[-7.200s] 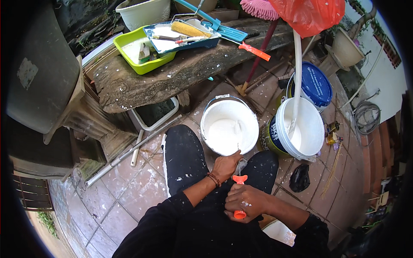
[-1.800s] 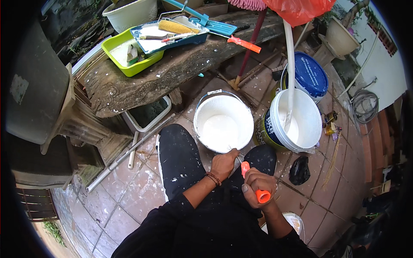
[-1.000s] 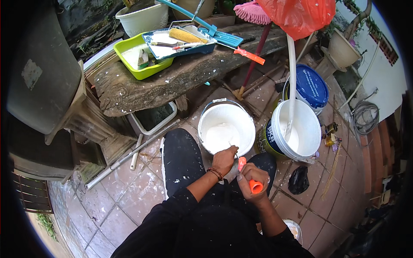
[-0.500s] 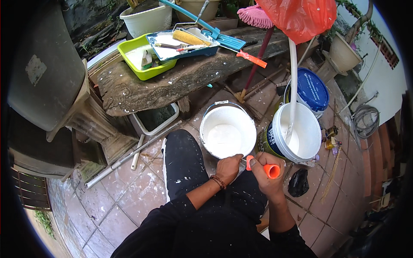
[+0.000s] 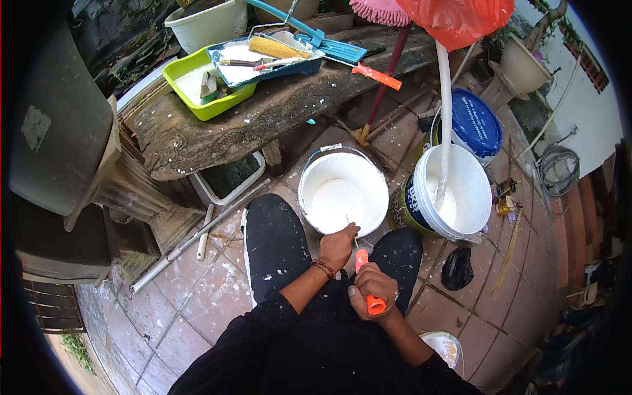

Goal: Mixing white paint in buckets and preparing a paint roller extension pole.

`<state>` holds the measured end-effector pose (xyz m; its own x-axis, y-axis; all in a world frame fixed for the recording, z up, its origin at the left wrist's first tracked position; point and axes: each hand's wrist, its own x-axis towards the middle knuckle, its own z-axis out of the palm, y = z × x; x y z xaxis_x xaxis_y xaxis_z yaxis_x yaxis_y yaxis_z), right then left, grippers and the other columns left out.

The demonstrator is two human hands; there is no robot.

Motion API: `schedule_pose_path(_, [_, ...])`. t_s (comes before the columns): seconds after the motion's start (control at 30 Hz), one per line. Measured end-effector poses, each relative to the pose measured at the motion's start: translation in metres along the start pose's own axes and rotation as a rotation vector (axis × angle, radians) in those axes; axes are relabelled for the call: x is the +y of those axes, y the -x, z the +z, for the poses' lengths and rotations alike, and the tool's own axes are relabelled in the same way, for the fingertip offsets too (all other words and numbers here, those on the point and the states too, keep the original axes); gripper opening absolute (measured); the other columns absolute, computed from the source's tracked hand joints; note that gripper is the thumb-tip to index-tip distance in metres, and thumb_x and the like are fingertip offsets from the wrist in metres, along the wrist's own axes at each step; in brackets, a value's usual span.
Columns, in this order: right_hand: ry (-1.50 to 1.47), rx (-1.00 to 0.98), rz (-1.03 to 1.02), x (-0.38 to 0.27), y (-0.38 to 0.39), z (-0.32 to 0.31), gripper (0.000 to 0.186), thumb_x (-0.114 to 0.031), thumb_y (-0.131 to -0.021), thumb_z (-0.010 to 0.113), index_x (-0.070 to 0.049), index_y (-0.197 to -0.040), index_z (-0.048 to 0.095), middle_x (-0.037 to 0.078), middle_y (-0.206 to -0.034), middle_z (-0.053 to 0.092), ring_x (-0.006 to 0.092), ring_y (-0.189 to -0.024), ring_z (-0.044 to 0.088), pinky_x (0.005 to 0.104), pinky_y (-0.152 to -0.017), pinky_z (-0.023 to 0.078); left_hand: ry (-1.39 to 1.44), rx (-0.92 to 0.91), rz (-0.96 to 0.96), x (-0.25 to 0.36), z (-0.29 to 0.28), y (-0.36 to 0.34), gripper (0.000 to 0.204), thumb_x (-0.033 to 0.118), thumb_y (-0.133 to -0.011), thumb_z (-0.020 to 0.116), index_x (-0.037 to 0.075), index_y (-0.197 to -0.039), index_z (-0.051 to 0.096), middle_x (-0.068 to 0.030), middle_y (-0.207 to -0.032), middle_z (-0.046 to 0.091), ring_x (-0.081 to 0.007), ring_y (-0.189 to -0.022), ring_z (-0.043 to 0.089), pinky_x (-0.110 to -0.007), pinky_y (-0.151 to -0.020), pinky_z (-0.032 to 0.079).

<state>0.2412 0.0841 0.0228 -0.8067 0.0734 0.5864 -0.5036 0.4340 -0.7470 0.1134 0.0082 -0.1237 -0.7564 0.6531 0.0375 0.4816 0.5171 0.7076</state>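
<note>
In my right hand [image 5: 375, 289] is the orange handle [image 5: 361, 259] of a tool with a thin metal rod, much like a paint roller frame. My fingers wrap round the grip, and its hollow butt end faces up toward me. My left hand [image 5: 337, 249] is closed on the rod, at the near rim of a white bucket [image 5: 315, 220]. The rod's far end is mostly hidden by my left hand and the bucket's rim. White paint [image 5: 337, 197] covers the bucket's bottom and walls. The bucket stands on the floor just beyond my knees.
Right of it stand an open paint pail [image 5: 466, 232] holding a pale pole [image 5: 446, 112] and a blue-lidded pail [image 5: 475, 125]. Beyond, a wooden bench [image 5: 217, 145] carries a green tray [image 5: 227, 105] and a blue tray [image 5: 247, 78]. A black plastic bag [image 5: 457, 268] lies near my right knee.
Both hands have come toward my body and a little left. The orange handle has swung from beside the bucket's near rim to between my knees. Another white container now shows by my right forearm.
</note>
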Motion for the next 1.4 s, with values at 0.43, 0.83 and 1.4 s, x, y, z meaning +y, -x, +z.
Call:
schedule_pose_path(0.43, [0.042, 0.040, 0.065, 0.007, -0.020, -0.009, 0.031, 0.012, -0.079, 0.069, -0.006, -0.068, 0.047, 0.008, -0.068, 0.059, 0.0248, -0.062, 0.060, 0.0359, -0.066, 0.049, 0.002, -0.035, -0.001, 0.007, -0.009, -0.025, 0.031, 0.011, -0.099, 0.052, 0.007, -0.124, 0.070, -0.0191, -0.124, 0.074, -0.0384, -0.102, 0.074, -0.049, -0.086, 0.058])
schedule_pose_path(0.83, [0.131, 0.042, 0.371, -0.037, -0.081, -0.039, 0.036, 0.005, -0.090, 0.067, -0.003, -0.069, 0.039, 0.005, -0.064, 0.053, 0.0109, -0.057, 0.044, 0.0305, -0.054, 0.038, 0.062, -0.039, -0.032, 0.047, -0.029, 0.005, 0.027, 0.015, -0.100, 0.052, 0.008, -0.118, 0.071, -0.0235, -0.096, 0.075, -0.0424, -0.090, 0.073, -0.053, -0.080, 0.056])
schedule_pose_path(1.4, [-0.020, -0.016, 0.076, -0.019, -0.028, -0.024, 0.032, 0.011, -0.078, 0.069, -0.008, -0.067, 0.046, 0.006, -0.065, 0.057, 0.0232, -0.057, 0.057, 0.0360, -0.064, 0.048, 0.068, -0.028, -0.006, 0.031, -0.021, 0.009, 0.029, 0.014, -0.101, 0.051, 0.011, -0.123, 0.069, -0.0207, -0.098, 0.076, -0.0414, -0.089, 0.074, -0.052, -0.078, 0.057])
